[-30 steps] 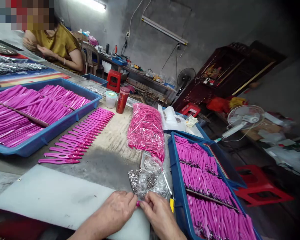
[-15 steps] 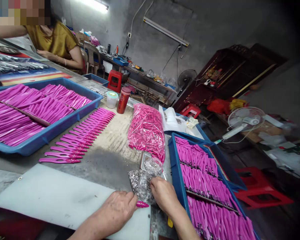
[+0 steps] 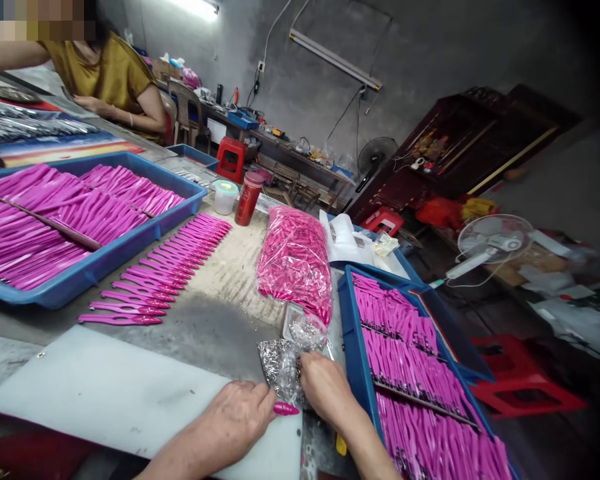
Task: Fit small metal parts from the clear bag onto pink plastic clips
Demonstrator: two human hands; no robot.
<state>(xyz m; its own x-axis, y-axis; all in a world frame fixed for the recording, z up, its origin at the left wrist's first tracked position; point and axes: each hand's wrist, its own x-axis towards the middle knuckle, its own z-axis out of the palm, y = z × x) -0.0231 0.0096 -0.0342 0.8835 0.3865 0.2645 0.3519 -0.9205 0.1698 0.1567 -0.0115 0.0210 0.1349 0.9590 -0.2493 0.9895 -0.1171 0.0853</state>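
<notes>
Head view — left fingers pinching pink piece

Your left hand pinches a magenta piece; beside your right hand lie a silvery clear bag and a blue tray of magenta handles.

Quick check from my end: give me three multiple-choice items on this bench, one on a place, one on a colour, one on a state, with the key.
1. Where is the right hand?
A. on the clear bag of small metal parts
B. in the left blue tray
C. on the fan

2. What colour is the piece that the left hand holds?
A. yellow
B. pink
C. grey

3. The lidded cup is:
A. tipped over
B. upright
C. stacked in a tray

A: the fingers rest on the bag. B: its tip shows pink. B: it stands upright on the table.
</notes>
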